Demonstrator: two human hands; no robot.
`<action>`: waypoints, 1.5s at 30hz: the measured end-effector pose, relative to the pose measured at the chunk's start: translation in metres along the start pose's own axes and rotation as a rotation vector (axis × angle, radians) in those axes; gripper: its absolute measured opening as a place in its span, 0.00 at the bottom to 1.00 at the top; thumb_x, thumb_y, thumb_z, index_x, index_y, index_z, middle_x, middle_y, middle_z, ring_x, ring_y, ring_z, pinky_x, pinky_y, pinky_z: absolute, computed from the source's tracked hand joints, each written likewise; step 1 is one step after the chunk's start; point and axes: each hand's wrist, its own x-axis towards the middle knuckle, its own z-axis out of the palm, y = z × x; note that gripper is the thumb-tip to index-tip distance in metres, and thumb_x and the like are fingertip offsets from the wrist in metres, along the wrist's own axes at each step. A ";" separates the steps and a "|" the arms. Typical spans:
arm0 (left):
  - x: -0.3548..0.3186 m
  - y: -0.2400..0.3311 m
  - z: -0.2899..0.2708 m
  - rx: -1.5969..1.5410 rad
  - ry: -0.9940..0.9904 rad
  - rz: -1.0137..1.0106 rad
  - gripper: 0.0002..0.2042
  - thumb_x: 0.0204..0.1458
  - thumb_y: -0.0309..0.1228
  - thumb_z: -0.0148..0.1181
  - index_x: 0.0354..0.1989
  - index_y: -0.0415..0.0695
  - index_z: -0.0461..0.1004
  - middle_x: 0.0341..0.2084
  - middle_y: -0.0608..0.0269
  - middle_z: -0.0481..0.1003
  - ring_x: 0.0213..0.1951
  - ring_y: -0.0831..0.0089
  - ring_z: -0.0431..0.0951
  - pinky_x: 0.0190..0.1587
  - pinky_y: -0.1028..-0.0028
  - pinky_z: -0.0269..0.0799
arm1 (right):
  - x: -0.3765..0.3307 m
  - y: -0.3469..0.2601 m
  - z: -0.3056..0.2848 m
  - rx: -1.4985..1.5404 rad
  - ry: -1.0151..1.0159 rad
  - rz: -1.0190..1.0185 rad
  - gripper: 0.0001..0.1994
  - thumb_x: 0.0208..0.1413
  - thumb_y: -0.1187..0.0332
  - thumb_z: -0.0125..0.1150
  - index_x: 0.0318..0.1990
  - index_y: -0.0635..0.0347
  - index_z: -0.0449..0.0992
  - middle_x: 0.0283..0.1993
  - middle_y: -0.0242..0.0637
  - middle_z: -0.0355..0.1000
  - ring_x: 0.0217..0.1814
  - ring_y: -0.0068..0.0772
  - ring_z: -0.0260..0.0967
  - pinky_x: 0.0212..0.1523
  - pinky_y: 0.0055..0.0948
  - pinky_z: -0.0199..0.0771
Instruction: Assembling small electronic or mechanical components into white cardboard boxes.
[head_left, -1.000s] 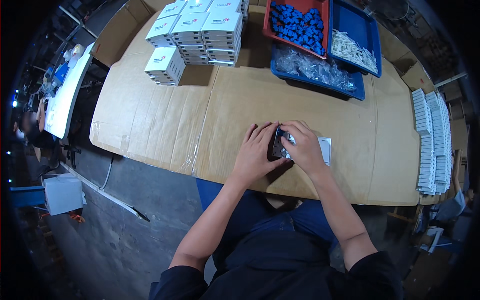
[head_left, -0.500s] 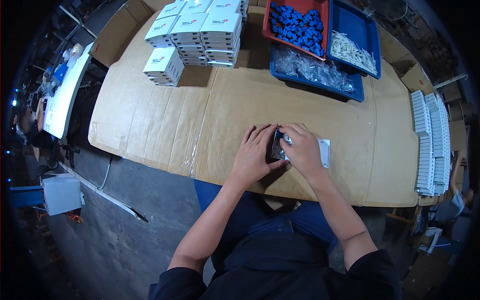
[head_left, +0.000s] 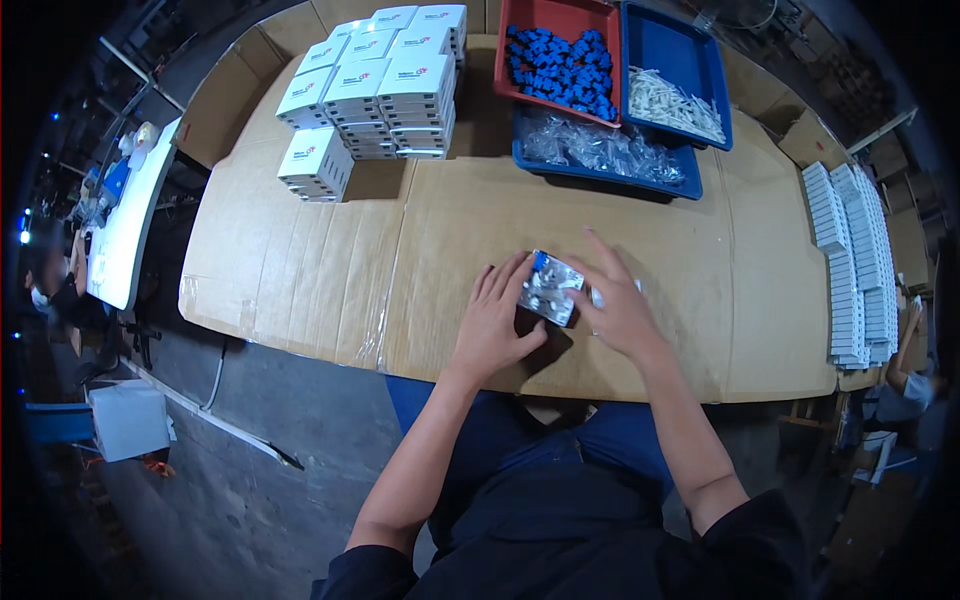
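Note:
A small squarish box (head_left: 549, 290) lies on the cardboard tabletop in front of me, with clear plastic and shiny pieces in it. A blue piece (head_left: 541, 261) shows at its upper corner. My left hand (head_left: 492, 322) grips the box from the left, fingers along its far edge and thumb near its lower side. On the other side is my right hand (head_left: 622, 308), its fingers apart and the thumb close to the box's right edge. Part of a white flat piece (head_left: 598, 298) shows under the right hand, which hides most of it.
Stacked white boxes (head_left: 355, 85) stand at the far left. A red tray (head_left: 508, 85) of blue parts and a blue tray (head_left: 725, 100) of white pieces overlap another blue tray (head_left: 690, 190) of clear bags. Rows of white units (head_left: 850, 270) line the right edge.
My right hand has drawn back from over the box to its right, and its fingers have spread. The box's contents now show more. The whole view has shifted slightly.

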 end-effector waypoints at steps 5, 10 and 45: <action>0.002 0.018 -0.003 -0.022 0.018 -0.044 0.49 0.44 0.49 0.74 0.74 0.45 0.58 0.65 0.45 0.61 0.69 0.45 0.60 0.69 0.52 0.61 | -0.051 0.027 -0.048 -0.115 -0.105 0.179 0.33 0.49 0.63 0.76 0.65 0.56 0.75 0.77 0.39 0.58 0.74 0.47 0.62 0.70 0.40 0.67; -0.001 0.016 0.002 0.066 -0.001 -0.133 0.48 0.44 0.51 0.75 0.73 0.45 0.59 0.63 0.44 0.61 0.66 0.45 0.62 0.68 0.53 0.62 | -0.075 0.037 -0.056 -0.134 -0.020 0.030 0.22 0.55 0.64 0.73 0.56 0.60 0.81 0.63 0.46 0.75 0.63 0.48 0.74 0.64 0.39 0.74; -0.012 0.140 0.002 -1.833 -0.102 -0.857 0.36 0.69 0.61 0.31 0.64 0.40 0.67 0.52 0.49 0.77 0.53 0.53 0.80 0.57 0.51 0.77 | -0.052 -0.009 -0.070 1.027 -0.108 -0.127 0.29 0.74 0.49 0.47 0.71 0.63 0.66 0.64 0.42 0.72 0.66 0.32 0.69 0.68 0.32 0.65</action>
